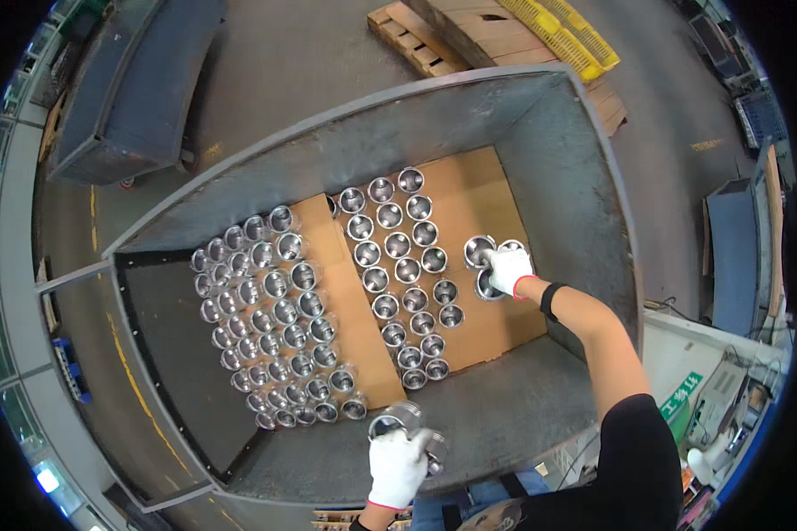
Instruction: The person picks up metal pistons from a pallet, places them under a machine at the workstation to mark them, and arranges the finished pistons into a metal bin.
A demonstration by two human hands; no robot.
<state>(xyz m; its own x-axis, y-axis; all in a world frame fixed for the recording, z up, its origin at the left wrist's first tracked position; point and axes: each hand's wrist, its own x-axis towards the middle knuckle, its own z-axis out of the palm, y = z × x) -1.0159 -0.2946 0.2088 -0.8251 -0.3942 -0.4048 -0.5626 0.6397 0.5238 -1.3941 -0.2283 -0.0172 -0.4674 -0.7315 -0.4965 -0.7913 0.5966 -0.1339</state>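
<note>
My left hand (pixel 397 469), in a white glove, is closed around shiny metal pistons (pixel 402 414) above the near wall of a grey metal bin. At least two show beside its fingers. Deeper in the bin, my right hand (pixel 510 268), also gloved, has its fingers curled on a small cluster of pistons (pixel 478 248) resting on the cardboard (pixel 469 177). Its fingertips are partly hidden among them. Left of that hand, several pistons (pixel 407 270) stand open end up in slanting rows. A larger block of pistons (pixel 275 284) fills the bin's left part.
High steel walls (pixel 629 239) enclose the bin on all sides. A raised cardboard sheet (pixel 350 301) runs between the two piston groups. Beyond the bin lie a wooden pallet (pixel 469 26) and yellow crates (pixel 567 40). Another blue-grey bin (pixel 142 80) stands far left.
</note>
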